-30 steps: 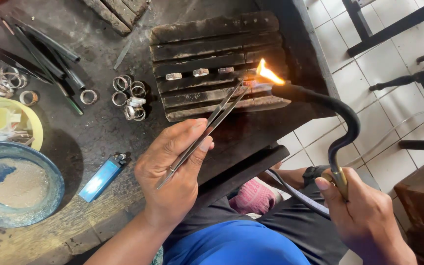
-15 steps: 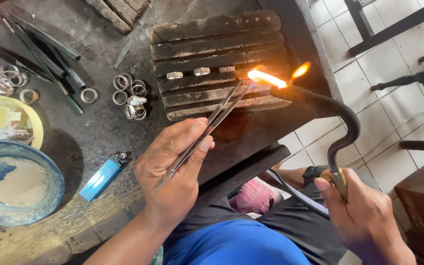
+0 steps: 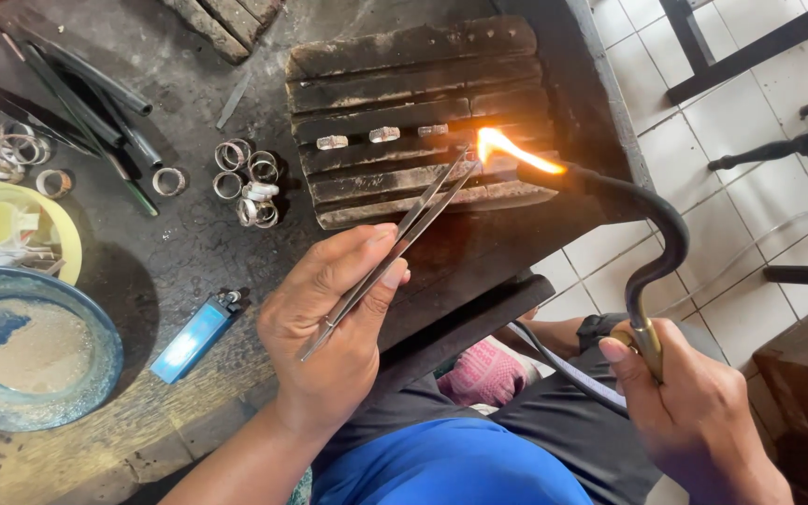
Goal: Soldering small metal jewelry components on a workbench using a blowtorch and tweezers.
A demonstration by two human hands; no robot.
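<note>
My left hand (image 3: 334, 323) holds long metal tweezers (image 3: 402, 239) whose tips reach a small piece at the right end of a charred slotted block (image 3: 404, 70). In my right hand (image 3: 694, 411) is a curved black torch (image 3: 652, 243). Its orange flame (image 3: 514, 150) plays leftward on the tweezer tips. Three small silver rings (image 3: 382, 137) lie in a row on the block, left of the flame.
A cluster of silver rings (image 3: 247, 182) lies left of the block, more rings (image 3: 13, 150) at the far left. Dark rod tools (image 3: 77, 93), a yellow dish (image 3: 11, 234), a blue bowl (image 3: 95, 383) and a blue lighter (image 3: 194, 337) sit on the workbench. Tiled floor and chair legs are at the right.
The flame has flickered and shifted along the block's right end, now pointing left at the tweezer tips. Both hands have stayed nearly still.
</note>
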